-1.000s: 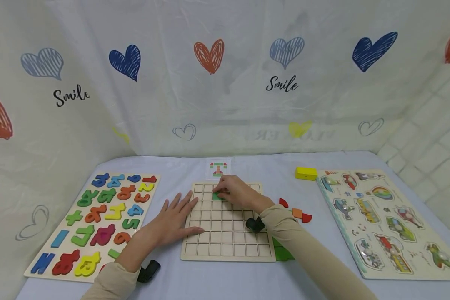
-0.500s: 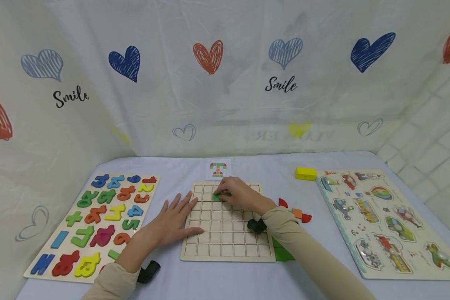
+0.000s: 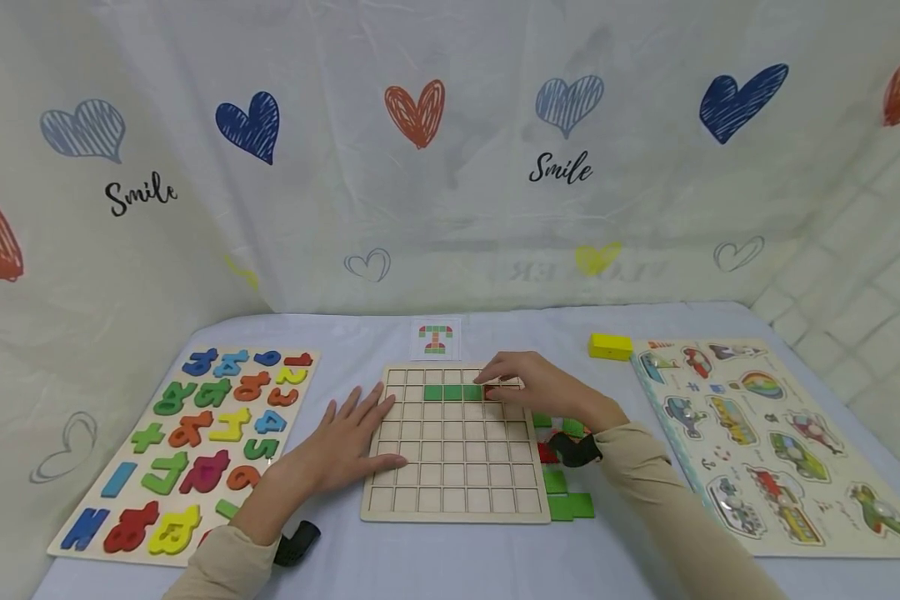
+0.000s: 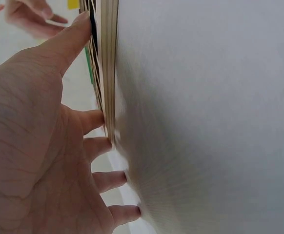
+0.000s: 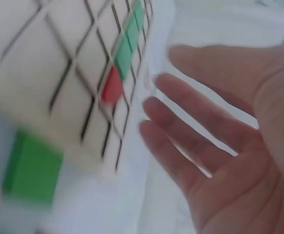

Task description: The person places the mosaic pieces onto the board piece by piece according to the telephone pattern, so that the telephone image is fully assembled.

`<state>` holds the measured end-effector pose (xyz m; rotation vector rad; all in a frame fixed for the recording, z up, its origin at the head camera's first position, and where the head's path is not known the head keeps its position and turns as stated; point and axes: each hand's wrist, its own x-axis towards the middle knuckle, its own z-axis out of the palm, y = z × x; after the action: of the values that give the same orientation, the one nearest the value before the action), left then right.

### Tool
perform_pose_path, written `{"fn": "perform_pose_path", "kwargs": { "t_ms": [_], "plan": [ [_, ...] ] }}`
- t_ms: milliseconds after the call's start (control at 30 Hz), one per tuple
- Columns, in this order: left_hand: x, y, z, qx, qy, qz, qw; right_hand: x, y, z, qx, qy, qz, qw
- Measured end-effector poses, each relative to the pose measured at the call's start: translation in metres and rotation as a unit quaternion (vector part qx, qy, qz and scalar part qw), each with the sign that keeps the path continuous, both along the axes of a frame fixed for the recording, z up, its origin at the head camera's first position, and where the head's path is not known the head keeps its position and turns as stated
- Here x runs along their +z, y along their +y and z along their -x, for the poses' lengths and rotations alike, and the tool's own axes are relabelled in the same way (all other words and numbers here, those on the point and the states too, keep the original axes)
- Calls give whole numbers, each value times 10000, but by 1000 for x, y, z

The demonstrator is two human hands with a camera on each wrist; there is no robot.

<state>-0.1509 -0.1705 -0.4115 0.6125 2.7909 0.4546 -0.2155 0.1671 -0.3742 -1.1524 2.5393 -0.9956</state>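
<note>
A wooden grid board point(image 3: 453, 518) lies in front of me, with a row of green square tiles point(image 3: 453, 392) in its upper part. At the right end of that row sits a red piece point(image 5: 113, 87), partly covered by my right hand in the head view. My right hand point(image 3: 543, 387) hovers over this end, its fingers apart and off the red piece in the right wrist view. My left hand point(image 3: 348, 446) rests spread at the board's left edge, thumb on the grid, as the left wrist view point(image 4: 59, 131) also shows from the palm side.
Loose green tiles point(image 3: 570, 506) and a red piece point(image 3: 547, 452) lie right of the board. A pattern card point(image 3: 437, 339) is behind it. Left is a number puzzle point(image 3: 131, 446); right, a picture puzzle point(image 3: 757, 450) and a yellow block point(image 3: 611, 347).
My right hand has moved right from the row's left end, where its fingers were on a green tile. The green row and the red piece now show. My left hand has stayed put.
</note>
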Motion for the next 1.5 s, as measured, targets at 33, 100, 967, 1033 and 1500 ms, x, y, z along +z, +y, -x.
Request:
{"fn": "perform_pose_path", "kwargs": {
  "t_ms": [33, 100, 967, 1033, 1500],
  "plan": [
    [0, 0, 0, 2, 1, 4, 10000, 1, 7, 0, -30, -45, -34, 10000],
    [0, 0, -1, 12, -13, 14, 10000, 2, 20, -1, -115, -83, -120, 9998],
    [-1, 1, 0, -13, -36, 10, 10000, -10, 97, -7, -654, -1, -538, 9964],
    [-1, 1, 0, -16, -17, -24, 10000, -11, 98, -6, -642, 31, -493, 9967],
    [0, 1, -1, -9, 10, 39, 10000, -16, 96, -5, -799, -157, -307, 9962]
  ]
}}
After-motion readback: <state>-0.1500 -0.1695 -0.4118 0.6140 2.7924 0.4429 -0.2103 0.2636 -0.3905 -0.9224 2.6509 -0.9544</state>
